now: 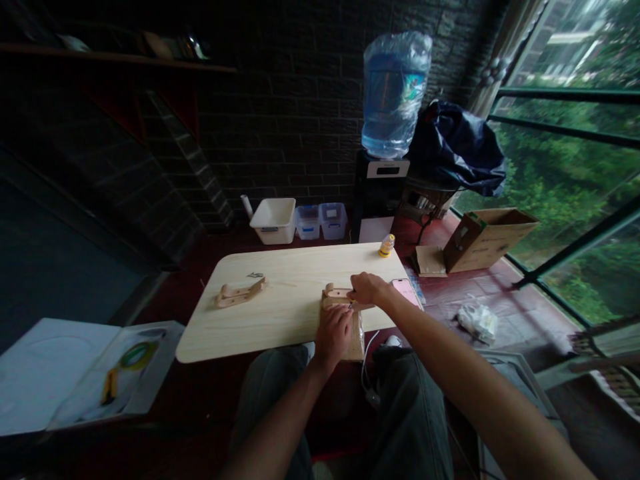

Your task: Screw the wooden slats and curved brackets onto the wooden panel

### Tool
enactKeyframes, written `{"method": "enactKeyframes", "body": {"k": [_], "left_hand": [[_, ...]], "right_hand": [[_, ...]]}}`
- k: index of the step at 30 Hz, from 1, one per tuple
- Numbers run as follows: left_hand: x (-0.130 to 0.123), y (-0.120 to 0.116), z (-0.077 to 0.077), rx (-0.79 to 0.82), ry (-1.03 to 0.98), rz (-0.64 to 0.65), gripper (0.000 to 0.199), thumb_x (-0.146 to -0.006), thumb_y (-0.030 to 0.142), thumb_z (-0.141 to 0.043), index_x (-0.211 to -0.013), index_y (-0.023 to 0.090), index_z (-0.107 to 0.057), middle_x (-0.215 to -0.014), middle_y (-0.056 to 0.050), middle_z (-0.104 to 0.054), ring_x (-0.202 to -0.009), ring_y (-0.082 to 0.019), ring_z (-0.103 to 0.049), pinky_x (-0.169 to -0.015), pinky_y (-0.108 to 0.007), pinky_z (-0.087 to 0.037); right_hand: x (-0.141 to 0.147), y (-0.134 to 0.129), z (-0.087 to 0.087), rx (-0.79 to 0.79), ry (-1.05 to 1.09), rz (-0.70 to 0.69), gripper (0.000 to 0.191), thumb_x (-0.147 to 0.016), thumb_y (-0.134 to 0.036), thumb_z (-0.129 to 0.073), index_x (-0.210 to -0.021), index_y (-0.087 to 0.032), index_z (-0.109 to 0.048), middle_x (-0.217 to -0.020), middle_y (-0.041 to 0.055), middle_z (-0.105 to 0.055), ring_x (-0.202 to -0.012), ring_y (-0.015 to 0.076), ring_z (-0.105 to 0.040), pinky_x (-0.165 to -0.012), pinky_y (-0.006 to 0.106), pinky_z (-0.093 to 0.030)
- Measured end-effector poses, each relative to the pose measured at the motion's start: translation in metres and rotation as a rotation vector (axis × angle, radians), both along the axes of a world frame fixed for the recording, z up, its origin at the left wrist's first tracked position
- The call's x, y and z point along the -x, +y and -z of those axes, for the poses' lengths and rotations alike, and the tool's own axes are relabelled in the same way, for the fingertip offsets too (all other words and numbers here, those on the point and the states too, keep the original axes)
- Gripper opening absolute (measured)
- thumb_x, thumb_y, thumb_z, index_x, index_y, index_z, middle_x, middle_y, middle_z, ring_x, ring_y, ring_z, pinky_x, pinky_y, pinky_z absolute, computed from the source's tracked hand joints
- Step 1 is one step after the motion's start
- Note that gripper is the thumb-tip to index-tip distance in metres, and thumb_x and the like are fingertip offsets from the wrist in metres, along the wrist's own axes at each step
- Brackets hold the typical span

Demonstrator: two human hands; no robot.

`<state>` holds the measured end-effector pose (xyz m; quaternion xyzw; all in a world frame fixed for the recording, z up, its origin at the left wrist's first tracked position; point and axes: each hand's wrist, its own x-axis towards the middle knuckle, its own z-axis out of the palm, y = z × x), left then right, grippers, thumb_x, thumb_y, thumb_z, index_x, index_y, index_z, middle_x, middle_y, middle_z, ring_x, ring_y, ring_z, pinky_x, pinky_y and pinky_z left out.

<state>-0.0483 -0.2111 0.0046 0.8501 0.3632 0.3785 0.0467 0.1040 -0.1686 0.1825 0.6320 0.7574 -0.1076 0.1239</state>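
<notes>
Sitting close together over the right half of the table [293, 273], both hands were at one curved wooden piece [332, 292]. Right hand [369, 289] was closed in a fist round what looked like a slim tool [351, 305], mostly hidden, at the piece's right part. Left hand [334, 333] had fingers bent along the near side; couldn't tell if they gripped or just pressed. Piece lay over a flat brown board [357, 345] that stuck out past the table's near edge.

Handling, my read: light, stiff, dry, not very slippery. Tough overall, thin spots might split. Curve could make it rock, so best hold was the straighter middle, pinched from both long sides, clear of the tool.

Materials: table top pale, smooth, wood-grained, corners rounded. Second curved piece [241, 295] lay loose on the table's left half: tan wood, smooth, upturned at the ends; dark spots maybe holes, too small to confirm. Just beyond it on the table, thin grey metal-looking bits [255, 275]. Table's far right corner: clear container [387, 246] with yellow base, probably plastic. Table's right edge: flat phone [406, 293], pink screen lit. Brown board: wood or cardboard, couldn't tell.
</notes>
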Motion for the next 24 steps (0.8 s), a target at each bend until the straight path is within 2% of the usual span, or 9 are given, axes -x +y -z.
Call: {"method": "enactKeyframes", "body": {"k": [5, 11, 15, 18, 20, 24], "left_hand": [[0.000, -0.001, -0.004, 0.033, 0.015, -0.009, 0.040, -0.090, 0.006, -0.053, -0.124, 0.022, -0.067, -0.126, -0.010, -0.069, -0.125, -0.024, -0.061, -0.111, -0.049, -0.052], [0.001, -0.002, -0.003, 0.036, 0.026, -0.017, 0.043, -0.087, 0.003, -0.054, -0.124, 0.020, -0.066, -0.128, -0.010, -0.067, -0.126, -0.025, -0.059, -0.112, -0.049, -0.051], [0.001, -0.001, -0.001, 0.013, 0.027, -0.011, 0.042, -0.088, 0.003, -0.053, -0.124, 0.021, -0.065, -0.129, -0.009, -0.067, -0.127, -0.024, -0.059, -0.113, -0.049, -0.050], [0.001, 0.000, 0.001, 0.022, 0.036, -0.017, 0.041, -0.088, 0.004, -0.054, -0.124, 0.021, -0.065, -0.130, -0.010, -0.066, -0.128, -0.025, -0.058, -0.113, -0.049, -0.050], [0.001, 0.001, 0.002, 0.027, 0.037, -0.023, 0.042, -0.087, 0.004, -0.054, -0.124, 0.021, -0.065, -0.131, -0.010, -0.066, -0.128, -0.026, -0.058, -0.112, -0.049, -0.051], [0.000, 0.000, 0.003, 0.026, 0.022, -0.033, 0.043, -0.087, 0.005, -0.054, -0.124, 0.023, -0.066, -0.130, -0.010, -0.066, -0.127, -0.026, -0.059, -0.111, -0.051, -0.052]], "right_hand": [[0.002, 0.001, 0.004, -0.014, 0.025, -0.050, 0.042, -0.093, -0.027, -0.060, -0.131, -0.009, -0.059, -0.120, 0.0226, -0.072, -0.110, 0.0294, -0.072, -0.087, 0.035, -0.056], [0.001, -0.002, 0.007, -0.018, 0.003, 0.017, 0.043, -0.095, -0.040, -0.059, -0.124, -0.009, -0.065, -0.121, 0.0244, -0.071, -0.112, 0.0318, -0.071, -0.086, 0.036, -0.056], [-0.005, -0.005, 0.008, -0.001, 0.045, -0.013, 0.042, -0.093, -0.032, -0.060, -0.129, -0.009, -0.060, -0.116, 0.0223, -0.073, -0.107, 0.0314, -0.072, -0.082, 0.035, -0.057], [-0.008, -0.007, 0.008, -0.024, 0.053, -0.071, 0.033, -0.094, -0.028, -0.059, -0.123, -0.015, -0.064, -0.114, 0.0182, -0.074, -0.108, 0.0294, -0.072, -0.084, 0.034, -0.056], [-0.008, -0.007, 0.008, -0.043, 0.037, -0.070, 0.029, -0.096, -0.031, -0.058, -0.118, -0.016, -0.067, -0.113, 0.0178, -0.074, -0.108, 0.0292, -0.072, -0.085, 0.035, -0.055], [-0.007, -0.007, 0.010, -0.044, 0.007, -0.009, 0.037, -0.098, -0.042, -0.056, -0.119, -0.014, -0.067, -0.116, 0.0207, -0.073, -0.107, 0.0297, -0.072, -0.084, 0.035, -0.055]]}}
